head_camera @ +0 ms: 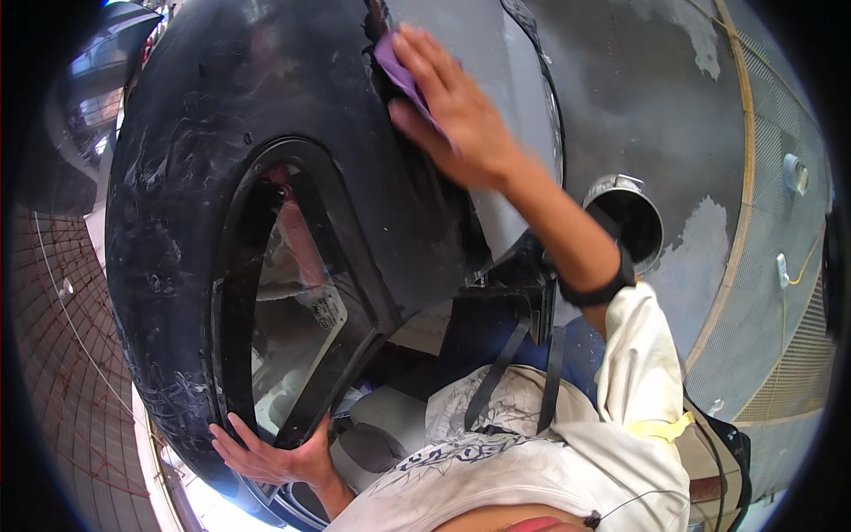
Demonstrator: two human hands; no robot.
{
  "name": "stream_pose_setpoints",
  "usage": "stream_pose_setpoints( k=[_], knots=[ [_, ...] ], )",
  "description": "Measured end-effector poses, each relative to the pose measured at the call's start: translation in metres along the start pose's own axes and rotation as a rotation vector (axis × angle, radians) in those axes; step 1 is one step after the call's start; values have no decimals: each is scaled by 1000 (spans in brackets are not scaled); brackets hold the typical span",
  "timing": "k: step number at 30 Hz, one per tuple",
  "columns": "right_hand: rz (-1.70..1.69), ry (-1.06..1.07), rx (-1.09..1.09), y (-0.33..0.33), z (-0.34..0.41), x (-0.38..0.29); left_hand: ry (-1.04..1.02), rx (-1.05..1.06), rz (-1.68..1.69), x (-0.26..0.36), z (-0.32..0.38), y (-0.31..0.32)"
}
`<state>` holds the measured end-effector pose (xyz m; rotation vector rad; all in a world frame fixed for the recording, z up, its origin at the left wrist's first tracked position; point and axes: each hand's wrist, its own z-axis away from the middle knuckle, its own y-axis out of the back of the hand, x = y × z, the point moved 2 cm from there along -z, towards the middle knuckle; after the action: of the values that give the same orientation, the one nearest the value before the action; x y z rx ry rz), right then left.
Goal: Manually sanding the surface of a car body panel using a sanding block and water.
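Note:
My right hand (459,113) presses a folded purple sheet (405,73), perhaps sandpaper or cloth, along the dark edge of a black car body panel (292,80). Motion blurs that hand slightly. Fingers lie over the sheet, and the thumb sits apart below it. Lower down, my left hand (279,459) rests with spread fingers at the near corner of a small side window (292,352). Its glass bears a printed label, and a reddish bar shows in it. Pale scuffs and dusty smears mark the black paint around the window frame (356,239).
A metal bucket (625,213) stands on the patchy grey floor (618,120), right of my forearm. Beside the black panel lies a grey surface (459,40). A ridged walkway (778,199) with a yellow cable runs at far right. Brick paving (66,346) shows left.

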<state>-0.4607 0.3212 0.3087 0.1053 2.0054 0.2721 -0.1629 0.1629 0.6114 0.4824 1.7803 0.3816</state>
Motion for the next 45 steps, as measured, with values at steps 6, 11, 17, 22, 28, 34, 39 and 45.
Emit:
stream_pose_setpoints(
  k=[6, 11, 17, 22, 28, 34, 39, 45],
  knots=[
    [-152, -105, 1, 6, 93, -32, 10, 45, -6, 3, -6, 6],
    [-121, -75, -30, 7, 66, -31, 14, 29, -1, -4, 4, -4],
    [-179, -124, -27, 8, 99, -34, -20, 41, -43, 0, -5, 2],
    [-173, -161, -47, 3, 111, -50, -22, 54, -18, -6, 1, 0],
    [-172, -113, 10, 14, 81, -22, -64, 61, -26, 5, -4, -2],
    [-232, -241, 3, -1, 186, -69, -43, 87, -51, -4, -2, 8],
    [-183, -95, 1, 13, 109, -24, -66, 86, -30, 4, -2, -4],
    [-154, -226, 9, 2, 205, -61, -44, 96, -30, 2, -4, 9]
  ],
)
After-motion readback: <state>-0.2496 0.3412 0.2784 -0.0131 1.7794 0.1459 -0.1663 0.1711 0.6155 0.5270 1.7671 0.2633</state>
